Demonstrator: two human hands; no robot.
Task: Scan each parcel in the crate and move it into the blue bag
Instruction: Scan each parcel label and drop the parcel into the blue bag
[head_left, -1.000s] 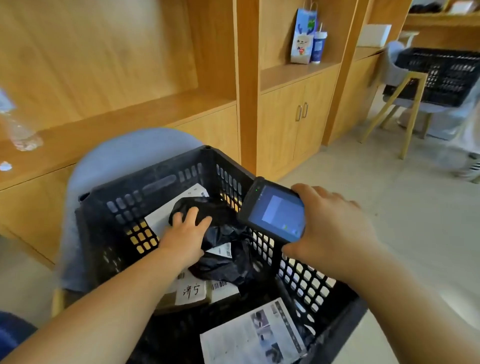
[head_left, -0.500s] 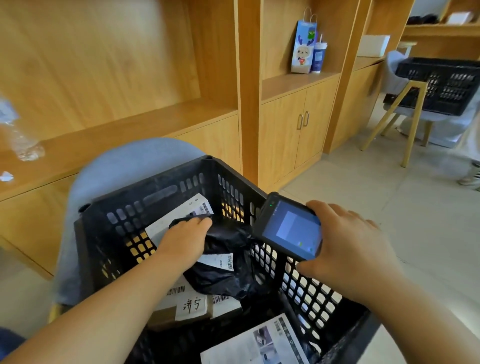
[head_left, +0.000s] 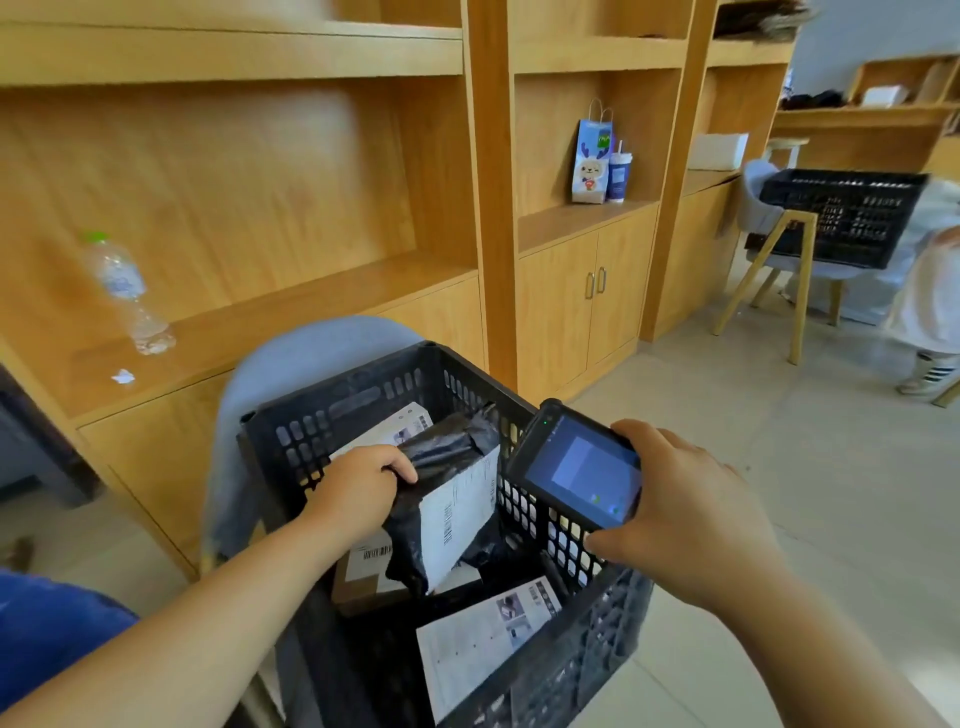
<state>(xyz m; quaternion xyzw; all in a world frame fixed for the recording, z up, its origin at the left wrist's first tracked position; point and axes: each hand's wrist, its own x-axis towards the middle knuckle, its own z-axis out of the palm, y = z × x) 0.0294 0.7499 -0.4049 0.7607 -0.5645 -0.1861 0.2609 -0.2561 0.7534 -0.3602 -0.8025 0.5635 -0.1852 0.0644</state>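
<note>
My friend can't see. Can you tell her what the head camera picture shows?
A left hand grips a black parcel with a white label in a black crate, while the right hand holds a scanner beside it.

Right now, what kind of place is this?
Probably a parcel sorting room or office: a black crate holding labelled parcels, a handheld scanner in the right hand, and wooden shelves.

Bright, even indoor light, motion blur smearing the upper shelves (head_left: 234, 52) and bottle (head_left: 127, 291), wide-angle bending at edges.
</note>
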